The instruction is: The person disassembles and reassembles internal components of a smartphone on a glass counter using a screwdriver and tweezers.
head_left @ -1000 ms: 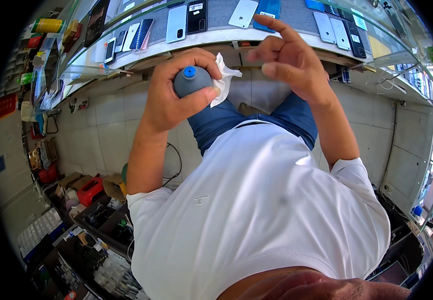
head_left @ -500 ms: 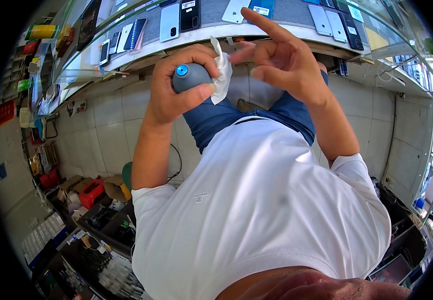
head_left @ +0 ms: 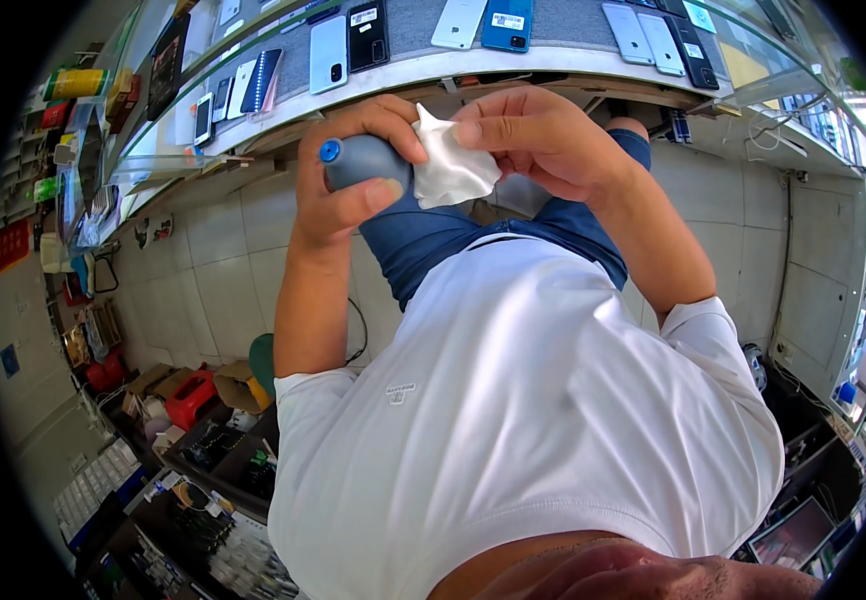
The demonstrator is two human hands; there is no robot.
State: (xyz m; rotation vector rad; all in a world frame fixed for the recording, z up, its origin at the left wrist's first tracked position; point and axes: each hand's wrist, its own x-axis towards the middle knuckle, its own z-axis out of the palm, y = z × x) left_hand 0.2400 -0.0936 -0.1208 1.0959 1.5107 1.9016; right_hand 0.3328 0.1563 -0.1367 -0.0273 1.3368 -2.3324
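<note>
My left hand (head_left: 325,212) is wrapped round a grey rounded bottle (head_left: 369,166) with a blue tip, thumb below and fingers above. The bottle lies on its side, its blue tip pointing left. Against its right end is a crumpled white tissue (head_left: 453,172), which hides that end. With thumb and fingers, my right hand (head_left: 551,138) pinches the tissue's upper right edge. Both hands are above my lap, just short of the counter edge.
A glass display counter (head_left: 513,62) runs across the far side, with several phones (head_left: 329,54) on its grey lining. At the lower left stand dark open bins (head_left: 203,450) of small parts and a red container (head_left: 191,398). A tiled floor (head_left: 213,235) lies below.
My right hand has come down and left from a spread, pointing pose and taken hold of the tissue. The bottle has tipped so its blue tip turns left, and the tissue is more spread out.
</note>
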